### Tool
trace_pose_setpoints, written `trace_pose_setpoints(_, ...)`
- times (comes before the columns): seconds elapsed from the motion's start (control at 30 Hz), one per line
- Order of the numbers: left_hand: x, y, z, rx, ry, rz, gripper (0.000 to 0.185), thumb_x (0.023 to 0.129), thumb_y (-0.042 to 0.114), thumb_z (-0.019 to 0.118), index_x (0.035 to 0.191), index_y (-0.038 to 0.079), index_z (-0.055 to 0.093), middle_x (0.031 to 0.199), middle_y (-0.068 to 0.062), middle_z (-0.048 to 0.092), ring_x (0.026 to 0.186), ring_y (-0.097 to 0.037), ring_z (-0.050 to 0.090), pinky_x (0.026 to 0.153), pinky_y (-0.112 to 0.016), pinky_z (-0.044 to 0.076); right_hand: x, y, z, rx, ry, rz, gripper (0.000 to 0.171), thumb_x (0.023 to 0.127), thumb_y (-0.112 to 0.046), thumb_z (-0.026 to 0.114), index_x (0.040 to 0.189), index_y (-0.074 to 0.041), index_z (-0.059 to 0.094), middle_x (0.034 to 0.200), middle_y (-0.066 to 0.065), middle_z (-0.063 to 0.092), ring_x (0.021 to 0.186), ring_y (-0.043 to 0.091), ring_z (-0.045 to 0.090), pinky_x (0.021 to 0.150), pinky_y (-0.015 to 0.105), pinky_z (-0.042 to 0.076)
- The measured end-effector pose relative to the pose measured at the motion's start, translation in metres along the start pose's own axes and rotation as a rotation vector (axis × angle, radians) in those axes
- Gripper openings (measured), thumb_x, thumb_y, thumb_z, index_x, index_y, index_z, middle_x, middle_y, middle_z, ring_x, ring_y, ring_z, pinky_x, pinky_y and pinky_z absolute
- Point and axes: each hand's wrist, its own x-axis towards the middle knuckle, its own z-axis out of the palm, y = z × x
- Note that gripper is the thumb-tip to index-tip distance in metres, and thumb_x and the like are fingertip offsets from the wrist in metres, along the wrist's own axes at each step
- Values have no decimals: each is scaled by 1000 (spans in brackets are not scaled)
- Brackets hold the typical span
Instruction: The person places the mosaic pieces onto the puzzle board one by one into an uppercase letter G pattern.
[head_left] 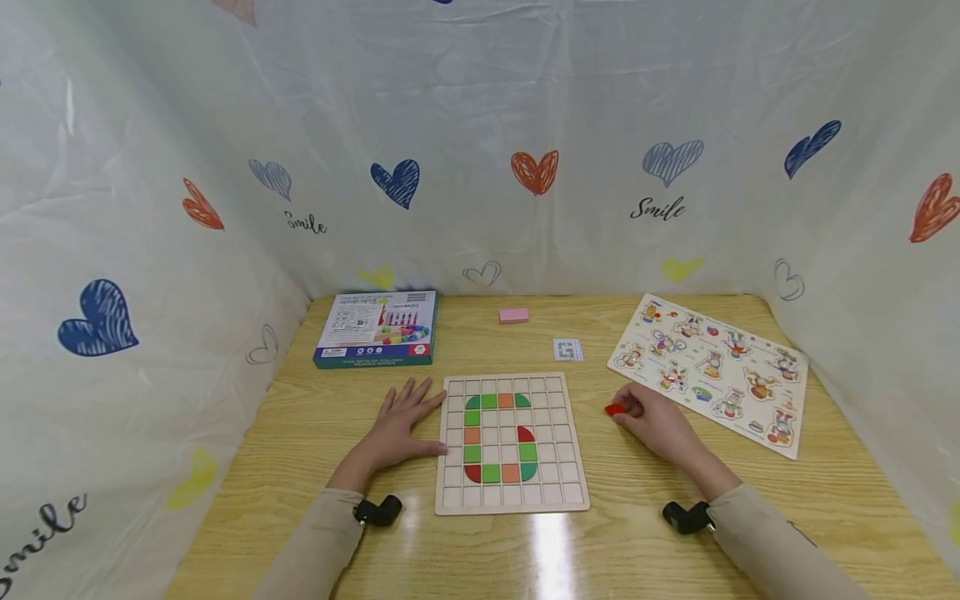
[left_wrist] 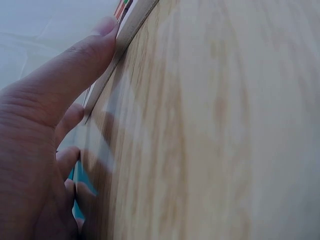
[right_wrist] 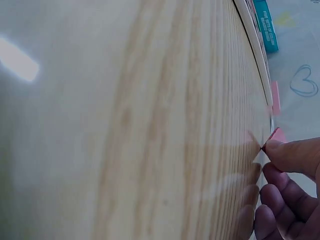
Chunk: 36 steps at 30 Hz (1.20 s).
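Observation:
A wooden grid board (head_left: 555,408) lies flat on the table between the hands. Green, orange and red tiles fill some of its squares in a rounded outline; one red quarter-round tile (head_left: 526,434) is at the right of that outline. My left hand (head_left: 401,425) has its fingers spread on the table, and its thumb touches the board's left edge, seen also in the left wrist view as the board's side (left_wrist: 131,32). Right of the board, my right hand (head_left: 656,417) pinches a small red tile (head_left: 614,410) between thumb and fingers, close to the tabletop.
A game box (head_left: 375,329) lies at the back left. Behind the board are a pink block (head_left: 513,316) and a small pattern card (head_left: 567,349). At the right lies a puzzle board with animal pictures (head_left: 686,354). A printed curtain (head_left: 465,233) surrounds the table.

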Motion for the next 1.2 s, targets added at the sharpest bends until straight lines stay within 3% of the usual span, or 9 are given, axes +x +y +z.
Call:
trace_pose_setpoints(0.33,0,-1,1,-4,4,5,96,81,62,76,160,25,37,170,-9,14,156,-38,-2,123,-58,-9,2,-4,7,10,-4,-21,12,95,-9,72,105,-15,71,92,-5,68,79,10,59,69,26,51)
trace_pose_setpoints(0.6,-1,-3,1,8,2,0,97,81,64,76,161,27,34,171,-6,12,156,-36,-3,123,-56,-10,12,-31,19,112,-79,-26,11,97,-13,71,107,-18,71,93,-6,68,82,13,60,73,27,52)
trace_pose_setpoints(1.2,0,-2,0,-9,9,14,96,81,63,77,160,25,37,170,-9,14,156,-38,-2,123,-57,-10,35,-100,71,137,-281,-237,7,99,-17,68,104,-20,71,91,-12,64,82,7,57,73,27,51)
